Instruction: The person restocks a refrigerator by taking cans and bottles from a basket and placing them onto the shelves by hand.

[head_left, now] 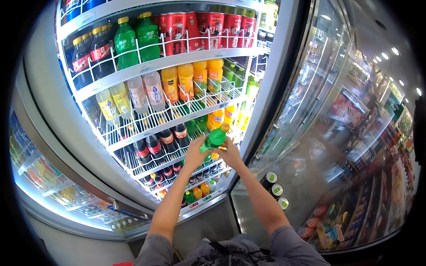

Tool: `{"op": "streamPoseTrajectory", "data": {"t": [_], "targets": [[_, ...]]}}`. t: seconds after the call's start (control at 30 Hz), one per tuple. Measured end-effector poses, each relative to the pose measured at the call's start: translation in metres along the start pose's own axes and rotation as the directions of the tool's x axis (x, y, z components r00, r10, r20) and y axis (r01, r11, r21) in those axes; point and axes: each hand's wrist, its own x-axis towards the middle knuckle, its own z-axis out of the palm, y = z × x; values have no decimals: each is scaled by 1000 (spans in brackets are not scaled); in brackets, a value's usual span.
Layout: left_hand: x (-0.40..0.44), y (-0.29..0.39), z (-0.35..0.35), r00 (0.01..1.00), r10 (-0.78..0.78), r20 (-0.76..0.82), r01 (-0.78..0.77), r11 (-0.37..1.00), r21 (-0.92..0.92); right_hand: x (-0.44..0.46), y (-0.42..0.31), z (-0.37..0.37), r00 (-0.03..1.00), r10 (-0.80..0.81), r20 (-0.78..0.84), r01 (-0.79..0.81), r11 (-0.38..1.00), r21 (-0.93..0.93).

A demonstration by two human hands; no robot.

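Note:
Between my two hands, in front of the lower shelves of a lit drinks fridge, is a green bottle (pixel 215 138) with an orange-yellow cap, tilted with its cap up and to the right. My left hand (pixel 195 153) is wrapped round its lower left side. On its right side, the fingers of my right hand (pixel 229 153) press against it below the cap. Just left of the bottle stand dark cola bottles (pixel 167 138) with red labels. Orange drink bottles (pixel 216 119) show behind and above its cap.
Higher wire-fronted shelves (pixel 146 67) hold red cans (pixel 175 33), green bottles (pixel 126 42) and orange juice bottles (pixel 185 82). The open glass door (pixel 284 164) is on the right, with three dark cans (pixel 277 190) seen near its lower part. Another lit fridge (pixel 57 195) is at the left.

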Motion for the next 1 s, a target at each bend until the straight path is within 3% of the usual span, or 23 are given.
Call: {"op": "streamPoseTrajectory", "data": {"t": [0.1,0.2,0.23,0.3,0.37,0.43,0.47,0.53,0.63,0.7,0.77,0.83,0.9,0.93,0.97,1.0], "targets": [[15,2,-3,1000,-24,-10,24,998,-59,19,4,10,996,-75,-54,78,996,54],[29,-20,1,998,-34,-52,18,961,-275,42,4,23,988,-135,-80,140,988,59],[33,-29,3,998,-34,-58,17,962,-272,48,1,27,976,-189,-104,199,976,91],[40,-45,4,987,56,-153,-71,993,-91,57,2,33,981,-172,-92,176,984,36],[42,-56,3,988,29,-150,-30,1000,-7,75,24,48,956,-267,-120,280,954,108],[44,-75,6,988,-26,-150,46,990,135,91,47,59,958,-275,-81,283,952,116],[43,-84,10,981,-4,-192,12,999,39,92,47,58,978,-205,-25,207,977,56],[39,-97,18,978,-28,-206,34,999,26,93,44,60,992,-117,38,118,993,-1],[39,-105,14,985,-87,-148,92,995,25,95,55,71,984,-175,-11,175,983,56],[35,-105,21,966,-228,-120,224,974,-40,103,70,81,984,-178,-3,177,980,91],[35,-114,28,961,-240,-136,235,971,-53,112,85,91,976,-211,-61,202,972,-120],[32,-100,25,949,-274,-155,250,956,-156,118,80,99,975,-196,-108,188,979,-82],[31,-100,24,941,-331,-74,317,936,-154,121,64,99,995,-70,-76,49,967,-249],[28,-108,30,964,-252,-83,237,959,-159,126,78,111,949,-228,-218,181,960,-213],[24,-116,35,981,-171,-92,154,975,-163,127,93,118,951,-222,-214,177,962,-208],[22,-113,34,969,-248,-14,238,942,-236,128,92,119,949,-219,-228,163,957,-242]]}}
